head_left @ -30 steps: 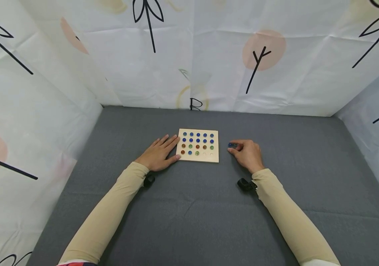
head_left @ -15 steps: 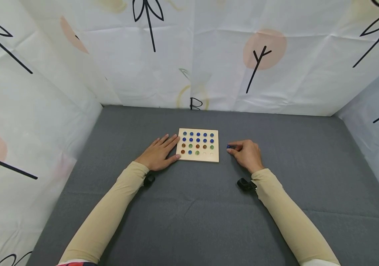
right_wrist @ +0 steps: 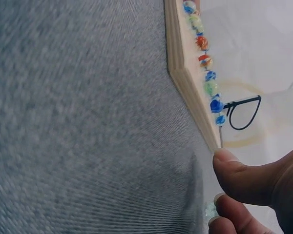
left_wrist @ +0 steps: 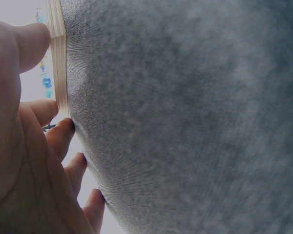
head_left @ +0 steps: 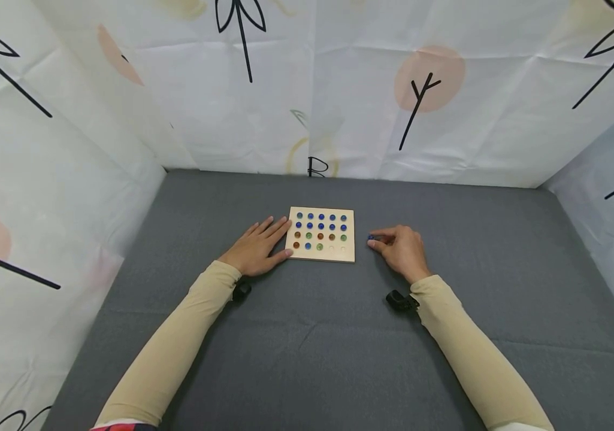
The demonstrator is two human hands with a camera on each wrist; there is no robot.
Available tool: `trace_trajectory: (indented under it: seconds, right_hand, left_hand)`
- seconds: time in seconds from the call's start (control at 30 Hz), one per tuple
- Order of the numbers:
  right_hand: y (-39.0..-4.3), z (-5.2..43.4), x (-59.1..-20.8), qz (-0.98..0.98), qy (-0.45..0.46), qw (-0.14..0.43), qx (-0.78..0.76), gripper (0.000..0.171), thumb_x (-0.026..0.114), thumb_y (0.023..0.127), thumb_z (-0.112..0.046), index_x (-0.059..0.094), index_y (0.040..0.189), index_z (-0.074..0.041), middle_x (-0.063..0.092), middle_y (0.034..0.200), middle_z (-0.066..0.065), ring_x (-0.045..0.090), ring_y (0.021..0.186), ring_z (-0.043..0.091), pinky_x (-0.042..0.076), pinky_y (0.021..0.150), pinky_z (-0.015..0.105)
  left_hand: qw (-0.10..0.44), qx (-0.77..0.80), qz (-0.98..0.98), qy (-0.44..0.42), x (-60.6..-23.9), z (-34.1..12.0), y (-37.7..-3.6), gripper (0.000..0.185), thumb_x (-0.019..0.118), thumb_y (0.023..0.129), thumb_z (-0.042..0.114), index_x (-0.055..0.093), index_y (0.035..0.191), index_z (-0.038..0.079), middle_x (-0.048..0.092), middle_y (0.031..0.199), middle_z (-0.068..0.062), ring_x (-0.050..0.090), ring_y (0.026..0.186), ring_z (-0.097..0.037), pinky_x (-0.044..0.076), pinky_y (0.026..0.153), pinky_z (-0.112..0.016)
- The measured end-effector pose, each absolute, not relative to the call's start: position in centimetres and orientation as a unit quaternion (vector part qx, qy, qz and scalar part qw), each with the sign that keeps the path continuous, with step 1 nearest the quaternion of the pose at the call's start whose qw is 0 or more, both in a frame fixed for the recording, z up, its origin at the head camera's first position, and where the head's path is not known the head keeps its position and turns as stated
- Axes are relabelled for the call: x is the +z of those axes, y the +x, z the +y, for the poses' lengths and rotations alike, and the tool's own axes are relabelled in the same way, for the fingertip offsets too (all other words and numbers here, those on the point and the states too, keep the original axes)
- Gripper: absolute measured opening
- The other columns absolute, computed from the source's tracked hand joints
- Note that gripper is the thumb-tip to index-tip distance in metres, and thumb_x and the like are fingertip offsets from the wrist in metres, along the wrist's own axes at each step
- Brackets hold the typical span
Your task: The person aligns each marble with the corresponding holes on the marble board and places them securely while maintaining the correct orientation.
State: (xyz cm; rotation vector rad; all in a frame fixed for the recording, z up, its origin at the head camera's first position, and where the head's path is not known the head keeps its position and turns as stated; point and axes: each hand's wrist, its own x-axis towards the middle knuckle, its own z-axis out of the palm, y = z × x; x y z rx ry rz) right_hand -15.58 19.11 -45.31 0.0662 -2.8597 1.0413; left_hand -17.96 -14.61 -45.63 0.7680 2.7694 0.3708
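Note:
A pale wooden board (head_left: 328, 261) lies flat on the grey cloth. It bears rows of glass marbles in blue, green and reddish brown, and two bare hollows show at its front right corner. My left hand (head_left: 255, 248) lies with fingers spread at the board's left side, thumb and index finger touching the edge. To the right of the board, apart from it, my right hand (head_left: 405, 251) pinches a blue marble (head_left: 371, 237) between thumb and fingertips. In the right wrist view, a pale greenish glass marble (right_wrist: 211, 209) shows partly beside the curled fingers.
Grey cloth (head_left: 307, 347) covers the table, with light creases. A white printed curtain (head_left: 350, 120) stands behind it and on both sides. A small black camera (head_left: 401, 300) sits at the right wrist, another black camera (head_left: 241, 291) at the left.
The blue marble has shifted slightly left and down in my right fingertips, and less of the glass shows between the fingers. The left hand and the board have kept their places.

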Motion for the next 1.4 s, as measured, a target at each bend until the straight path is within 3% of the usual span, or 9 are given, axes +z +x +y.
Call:
trace_trajectory:
  seconds: [0.4, 1.03, 1.4]
  right_hand:
    - [-14.6, 18.5, -44.9, -0.931, 0.056, 0.051, 0.358, 0.022, 0.083, 0.088, -0.019, 0.081, 0.106, -0.006, 0.064, 0.080, 0.009, 0.057, 0.068, 0.022, 0.044, 0.057, 0.035]
    - [-14.1, 15.8, -45.5, -0.918, 0.108, 0.059, 0.378, 0.021, 0.086, 0.084, -0.016, 0.083, 0.103, -0.007, 0.066, 0.076, 0.005, 0.058, 0.065, 0.019, 0.046, 0.058, 0.035]
    - [-14.5, 14.1, -45.8, -0.920, 0.101, 0.036, 0.378, 0.020, 0.085, 0.085, -0.019, 0.083, 0.101, -0.009, 0.067, 0.075, 0.003, 0.058, 0.064, 0.016, 0.046, 0.059, 0.034]
  left_hand:
    - [0.125, 0.122, 0.949, 0.262, -45.9, -14.7, -18.1, 0.074, 0.044, 0.107, 0.051, 0.015, 0.165, 0.015, 0.015, 0.169, -0.005, 0.008, 0.156, -0.030, 0.006, 0.125, -0.051]
    - [0.128, 0.118, 0.950, 0.258, -45.8, -14.6, -18.1, 0.074, 0.043, 0.107, 0.052, 0.016, 0.165, 0.015, 0.015, 0.169, -0.004, 0.008, 0.156, -0.030, 0.006, 0.125, -0.050]
    - [0.129, 0.119, 0.949, 0.261, -45.7, -14.6, -18.1, 0.073, 0.042, 0.107, 0.052, 0.016, 0.165, 0.015, 0.016, 0.169, -0.004, 0.009, 0.156, -0.030, 0.007, 0.125, -0.050]
